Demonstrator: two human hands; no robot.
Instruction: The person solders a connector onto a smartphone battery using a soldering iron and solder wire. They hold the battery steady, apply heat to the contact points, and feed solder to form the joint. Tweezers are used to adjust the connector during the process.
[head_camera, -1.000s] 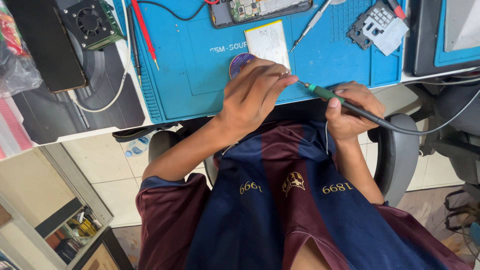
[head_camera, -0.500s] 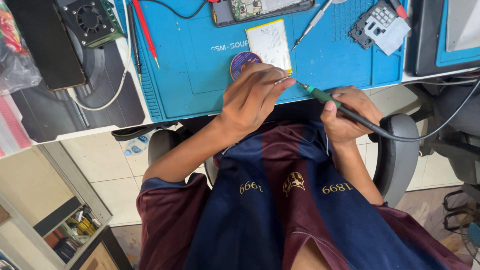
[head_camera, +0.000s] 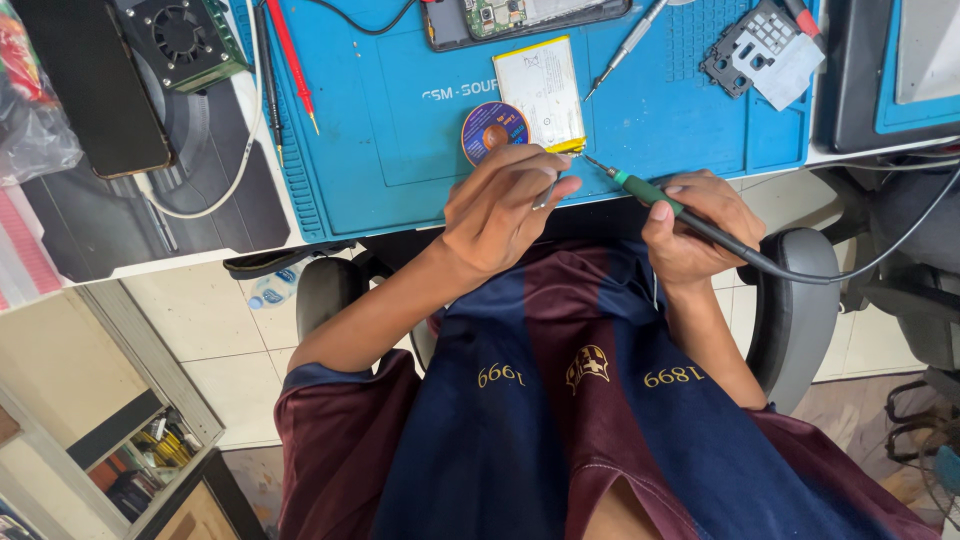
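While the right hand (head_camera: 695, 225) grips the soldering iron (head_camera: 650, 192) at centre frame, tip aimed upper left toward the battery (head_camera: 540, 92), the left hand (head_camera: 500, 205) pinches thin solder wire (head_camera: 548, 192), mostly hidden.

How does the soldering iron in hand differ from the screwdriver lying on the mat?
The soldering iron is gripped in the right hand; the screwdriver lies loose on the blue mat, untouched. The soldering iron has a green collar, a black handle and a trailing black cable; the screwdriver is silvery and cordless. The soldering iron's tip sits by the battery's lower corner; the screwdriver's tip sits off the battery's right edge. Both are slim and slanted.
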